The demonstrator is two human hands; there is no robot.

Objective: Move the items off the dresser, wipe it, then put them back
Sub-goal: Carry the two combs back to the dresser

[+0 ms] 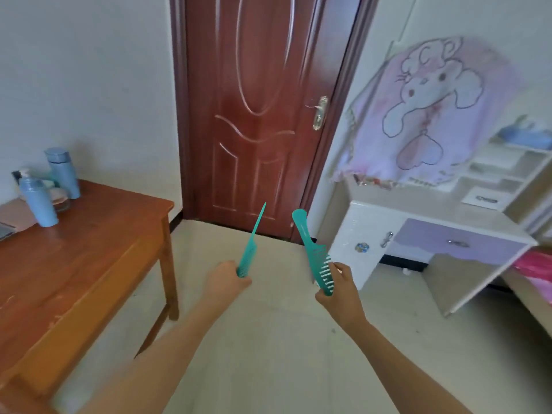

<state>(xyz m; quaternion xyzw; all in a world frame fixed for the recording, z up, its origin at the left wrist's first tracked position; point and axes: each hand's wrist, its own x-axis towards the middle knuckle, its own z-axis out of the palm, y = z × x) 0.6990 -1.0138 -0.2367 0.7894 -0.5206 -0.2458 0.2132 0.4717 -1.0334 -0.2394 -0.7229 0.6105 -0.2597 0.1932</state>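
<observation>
Red-brown panelled door (260, 100) fills the centre back, shut, with a metal handle (319, 113) on its right side. Pale floor (268, 339) runs from it toward us.

Wooden table (83, 264) is on the left, against the wall. White dresser (418, 210) is on the right, with a purple drawer (448, 243) at the front and open shelves (507, 171) at its far right. A pink-and-lilac cartoon cloth (433, 109) hangs over the upright part behind the dresser top. We see something small and colourful under the cloth's hem, too blurred to identify.

On the table's far left corner there's a tall blue flask (61, 171) upright near the wall and a blue pump bottle (37, 201) just in front of it. More items sit between them; we can't make them out.

Both forearms reach out over the floor, between table and dresser. Hands are apart, not touching.

Left hand (225, 283): fingers curled round the toothed end of a teal tail comb (251, 246), whose thin tail points up and away toward the door, leaning right.

Right hand (340, 291): fingers and thumb gripping the toothed end of a teal wide-tooth comb (310, 249), teeth facing right, rounded handle up and leaning left.

Both combs are in the air, off the dresser and clear of the table. The right-hand comb is nearer the dresser's front left corner.
</observation>
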